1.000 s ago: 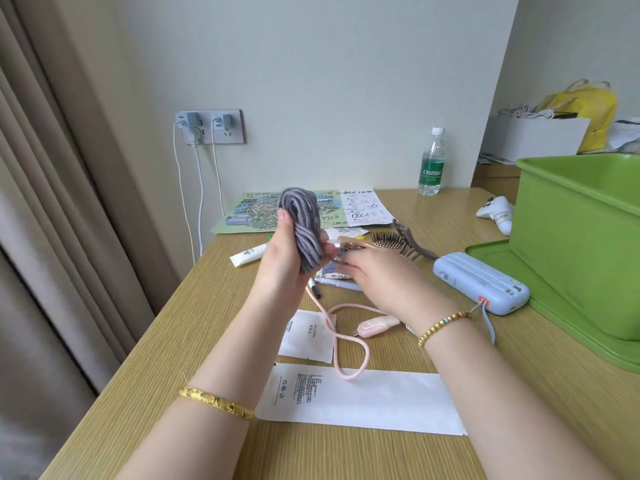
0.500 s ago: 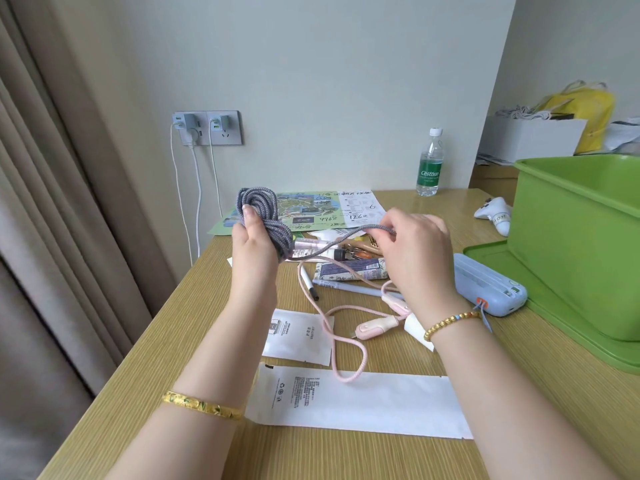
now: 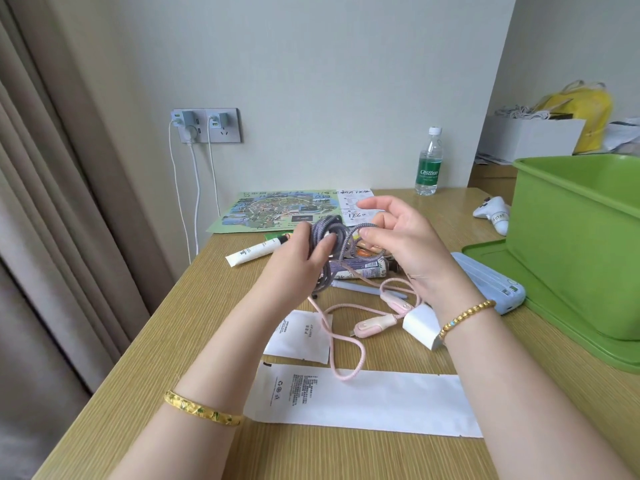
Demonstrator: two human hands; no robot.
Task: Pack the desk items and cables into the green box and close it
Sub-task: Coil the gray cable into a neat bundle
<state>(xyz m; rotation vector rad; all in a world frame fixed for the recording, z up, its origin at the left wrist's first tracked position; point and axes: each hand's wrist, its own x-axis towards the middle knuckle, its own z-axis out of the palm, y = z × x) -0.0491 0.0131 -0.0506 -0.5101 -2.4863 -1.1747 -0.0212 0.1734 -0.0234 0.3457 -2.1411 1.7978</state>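
Left hand (image 3: 294, 261): grips the grey cable (image 3: 329, 237) coil.
Right hand (image 3: 398, 237): pinches a loop.
Green box (image 3: 571, 237): open.
Tabletop (image 3: 173, 341): most items unpacked.

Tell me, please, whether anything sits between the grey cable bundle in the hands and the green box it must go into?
Nothing visible blocks it. The grey cable bundle is held above the desk by the left hand and right hand; the green box stands open-topped to the right, with only the low blue power bank between.

Both hands raised — left (image 3: 298, 258), right (image 3: 398, 237) — fingers curled
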